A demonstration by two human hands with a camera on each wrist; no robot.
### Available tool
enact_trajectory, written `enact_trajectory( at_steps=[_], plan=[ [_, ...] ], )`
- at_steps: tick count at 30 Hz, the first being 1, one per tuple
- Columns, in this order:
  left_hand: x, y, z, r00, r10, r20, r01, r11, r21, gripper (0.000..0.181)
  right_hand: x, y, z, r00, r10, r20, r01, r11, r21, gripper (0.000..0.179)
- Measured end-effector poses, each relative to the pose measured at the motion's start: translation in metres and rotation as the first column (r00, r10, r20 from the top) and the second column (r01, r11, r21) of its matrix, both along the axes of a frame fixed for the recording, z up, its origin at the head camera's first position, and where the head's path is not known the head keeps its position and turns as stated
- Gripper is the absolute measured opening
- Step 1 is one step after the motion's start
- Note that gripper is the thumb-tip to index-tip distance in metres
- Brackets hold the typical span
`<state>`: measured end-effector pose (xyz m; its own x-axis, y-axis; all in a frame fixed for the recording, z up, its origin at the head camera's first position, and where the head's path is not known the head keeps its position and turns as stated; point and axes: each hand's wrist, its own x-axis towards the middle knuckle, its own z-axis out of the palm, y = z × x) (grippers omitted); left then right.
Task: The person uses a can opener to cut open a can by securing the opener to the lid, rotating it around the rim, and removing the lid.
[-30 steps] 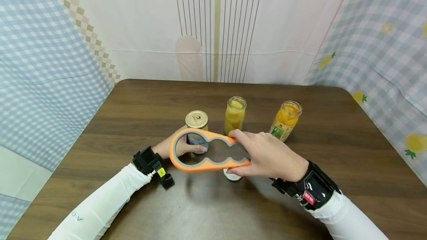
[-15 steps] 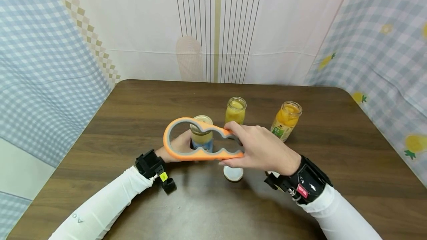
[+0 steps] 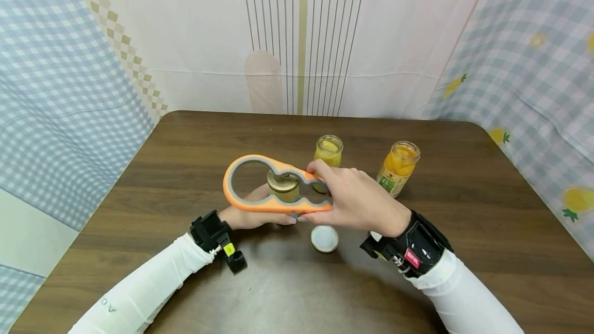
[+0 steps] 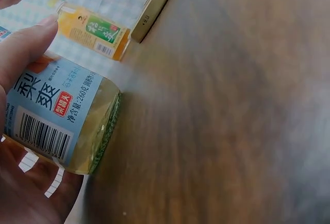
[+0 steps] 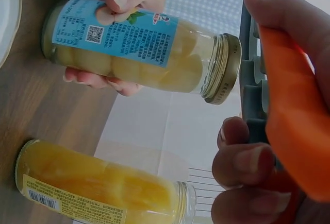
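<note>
Jar (image 5: 147,49) with light-blue label, held in my left grip (image 3: 248,216) between thumb and curled fingers; its gold lid (image 5: 226,69) faces upward, while whether the base meets the wooden surface (image 3: 278,298) I cannot tell. My right grip (image 3: 359,197) is closed on the narrow end of an orange tool (image 3: 283,207) with a grey scalloped lining. Seen from the head, the lid shows through the tool's gap; seen from the right wrist, it sits just beside the lining, not yet encircled, and contact cannot be confirmed. For sound seating, I judge, I should level the tool with the lid, choose the scallop or round that matches its width, and lower it squarely over the metal rim, clear of the glass neck. My left grip ought to brace the body low and upright, since a smooth jar would likely spin under torque. Turning is best delayed until the lining bears on both sides. An uncapped jar of yellow fruit (image 3: 328,154) stands just behind my right grip, so a short, controlled sweep seems wise.
</note>
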<state>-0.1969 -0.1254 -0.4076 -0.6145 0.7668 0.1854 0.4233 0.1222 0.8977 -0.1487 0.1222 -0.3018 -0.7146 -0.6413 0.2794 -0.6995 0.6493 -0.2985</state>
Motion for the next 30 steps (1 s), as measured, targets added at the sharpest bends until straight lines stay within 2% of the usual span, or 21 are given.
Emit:
enact_trajectory(
  at_steps=[3,4,6,10,13,17,18,22,26,30],
  plan=[
    [0.001,0.000,-0.001,1.000,0.019,-0.008,-0.019,0.999,-0.046,0.044,-0.002,-0.001,0.001,1.000,-0.008,0.005,0.008,1.000,0.006,0.068],
    [0.001,0.001,-0.001,1.000,0.004,0.004,-0.004,0.999,-0.040,0.040,-0.002,-0.001,0.001,1.000,-0.011,0.008,0.011,1.000,0.009,0.069],
    [0.003,0.003,0.002,0.999,-0.035,0.024,0.035,0.999,0.007,0.043,-0.004,-0.001,0.001,1.000,-0.016,0.013,0.016,1.000,0.016,0.069],
    [0.011,0.007,0.014,0.999,-0.050,-0.011,0.051,0.998,0.049,0.049,-0.007,0.000,0.000,0.999,-0.024,0.023,0.024,1.000,0.020,0.068],
    [0.010,0.006,0.011,0.996,0.010,-0.091,-0.008,1.000,0.029,0.052,-0.010,0.000,0.000,0.999,-0.026,0.026,0.026,0.999,0.021,0.067],
    [0.004,0.005,-0.005,0.991,0.079,-0.110,-0.075,0.997,0.037,0.066,-0.014,0.000,0.003,0.999,-0.030,0.044,0.029,0.999,0.029,0.065],
    [0.005,0.004,-0.006,0.989,0.098,-0.108,-0.095,0.995,0.032,0.069,-0.014,0.000,0.004,0.998,-0.031,0.051,0.030,0.999,0.033,0.065],
    [0.006,0.005,-0.007,0.987,0.117,-0.109,-0.116,0.993,0.016,0.071,-0.016,-0.001,0.007,0.997,-0.035,0.072,0.032,0.999,0.044,0.064],
    [0.006,0.005,-0.007,0.985,0.128,-0.114,-0.128,0.992,0.015,0.072,-0.017,-0.002,0.010,0.998,-0.039,0.043,0.037,0.997,0.061,0.067],
    [0.006,0.008,-0.007,0.987,0.125,-0.099,-0.120,0.991,0.052,0.076,-0.018,-0.004,0.011,0.999,-0.036,0.002,0.035,0.996,0.081,0.069]
  ],
)
